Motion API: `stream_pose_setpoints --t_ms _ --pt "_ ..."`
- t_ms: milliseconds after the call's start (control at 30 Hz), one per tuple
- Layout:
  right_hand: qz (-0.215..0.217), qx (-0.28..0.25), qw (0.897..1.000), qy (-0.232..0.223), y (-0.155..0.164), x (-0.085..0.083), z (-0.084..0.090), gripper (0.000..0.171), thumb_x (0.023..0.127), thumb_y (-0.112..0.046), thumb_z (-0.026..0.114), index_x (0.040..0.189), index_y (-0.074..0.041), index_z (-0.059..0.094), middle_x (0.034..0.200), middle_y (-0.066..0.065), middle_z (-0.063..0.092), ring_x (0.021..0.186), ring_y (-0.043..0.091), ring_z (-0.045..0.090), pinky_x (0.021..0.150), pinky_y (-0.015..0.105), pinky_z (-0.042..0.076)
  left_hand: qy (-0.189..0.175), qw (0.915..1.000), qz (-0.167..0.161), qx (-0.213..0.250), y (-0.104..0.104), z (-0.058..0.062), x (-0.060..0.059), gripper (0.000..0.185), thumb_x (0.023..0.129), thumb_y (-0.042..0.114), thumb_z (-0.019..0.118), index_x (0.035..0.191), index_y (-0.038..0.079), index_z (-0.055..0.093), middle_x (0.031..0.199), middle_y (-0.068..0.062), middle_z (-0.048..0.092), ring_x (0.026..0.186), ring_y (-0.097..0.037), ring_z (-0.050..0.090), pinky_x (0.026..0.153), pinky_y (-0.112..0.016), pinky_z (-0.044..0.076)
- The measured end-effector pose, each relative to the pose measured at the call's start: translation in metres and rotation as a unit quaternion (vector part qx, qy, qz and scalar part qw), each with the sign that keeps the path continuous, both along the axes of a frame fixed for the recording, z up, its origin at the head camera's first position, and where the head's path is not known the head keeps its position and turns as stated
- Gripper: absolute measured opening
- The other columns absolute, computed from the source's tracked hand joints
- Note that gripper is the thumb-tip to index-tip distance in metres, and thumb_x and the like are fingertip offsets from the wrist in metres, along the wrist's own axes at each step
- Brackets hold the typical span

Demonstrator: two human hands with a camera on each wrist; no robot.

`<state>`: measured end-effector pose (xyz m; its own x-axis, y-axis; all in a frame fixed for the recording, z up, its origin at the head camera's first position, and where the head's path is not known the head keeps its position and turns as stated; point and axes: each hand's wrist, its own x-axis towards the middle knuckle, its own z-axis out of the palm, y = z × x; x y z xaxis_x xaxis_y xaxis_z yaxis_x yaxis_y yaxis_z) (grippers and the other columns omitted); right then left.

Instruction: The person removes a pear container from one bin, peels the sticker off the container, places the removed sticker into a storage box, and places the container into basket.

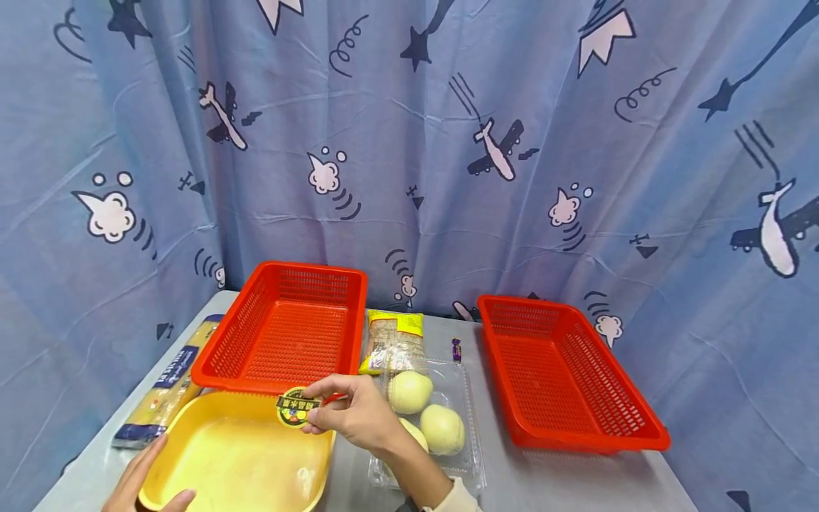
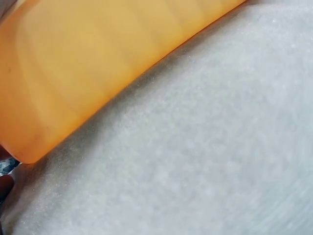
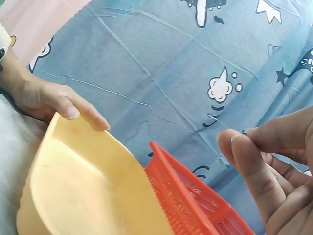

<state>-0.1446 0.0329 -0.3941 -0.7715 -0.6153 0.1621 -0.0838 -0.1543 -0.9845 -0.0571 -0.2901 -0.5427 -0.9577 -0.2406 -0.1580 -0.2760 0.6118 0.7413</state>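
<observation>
My right hand (image 1: 355, 412) pinches a round yellow-and-black fruit label (image 1: 291, 408) between thumb and fingertips, above the far right rim of a yellow plastic basin (image 1: 243, 455). Seen edge-on, the label (image 3: 222, 122) is only a thin line in the right wrist view. My left hand (image 3: 61, 100) holds the basin's rim at the near left, thumb on the inner side and fingers along the outside. The left wrist view is mostly the basin's outer wall (image 2: 88, 63). Under my right forearm is a clear plastic box (image 1: 470, 441) with several pale round fruits (image 1: 441, 429).
Behind the basin stands a red basket (image 1: 301, 341); another red basket (image 1: 563, 384) is at the right. A yellow-and-blue packet (image 1: 169, 377) lies along the left edge. A yellow-topped bag (image 1: 397, 338) and a small purple wrapped candy (image 1: 456, 350) lie near the curtain (image 1: 384, 142).
</observation>
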Motion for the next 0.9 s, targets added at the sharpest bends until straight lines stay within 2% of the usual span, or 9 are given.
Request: stream_pose_setpoints --t_ms 200,467,733,900 --pt "0.006 -0.010 1.000 -0.003 -0.015 0.001 -0.009 0.028 0.081 0.015 0.062 0.109 0.013 0.064 0.088 0.017 0.069 0.070 0.017 0.069 0.068 0.032 0.056 -0.013 0.9999 0.005 0.007 0.001 0.002 0.000 0.129 0.067 0.071 0.072 0.155 0.011 -0.001 0.150 -0.031 0.013 0.125 -0.050 0.031 0.096 -0.064 0.033" --pt "0.014 -0.010 1.000 -0.024 -0.035 0.001 -0.016 0.026 0.081 0.015 0.064 0.107 0.014 0.065 0.084 0.009 0.063 0.070 0.020 0.070 0.068 0.033 0.056 0.037 0.9993 0.002 -0.001 0.005 0.004 0.003 0.124 0.071 0.065 0.074 0.155 0.007 0.005 0.148 -0.033 0.018 0.124 -0.052 0.031 0.095 -0.067 0.032" --pt "0.010 0.011 0.999 -0.051 -0.048 0.000 -0.025 0.025 0.080 0.013 0.065 0.105 0.010 0.067 0.081 0.006 0.061 0.070 0.021 0.070 0.067 0.032 0.056 0.017 0.9998 -0.010 0.007 0.004 0.008 0.001 0.121 0.074 0.061 0.074 0.154 0.004 0.004 0.147 -0.034 0.016 0.125 -0.052 0.029 0.097 -0.066 0.030" --pt "0.009 0.009 0.998 -0.063 -0.055 -0.001 -0.034 0.025 0.079 0.015 0.063 0.104 0.011 0.067 0.078 0.006 0.059 0.069 0.021 0.070 0.067 0.032 0.056 0.015 0.9998 -0.004 0.011 0.004 0.007 0.000 0.122 0.073 0.062 0.074 0.155 0.005 0.003 0.148 -0.034 0.015 0.125 -0.052 0.029 0.098 -0.065 0.030"
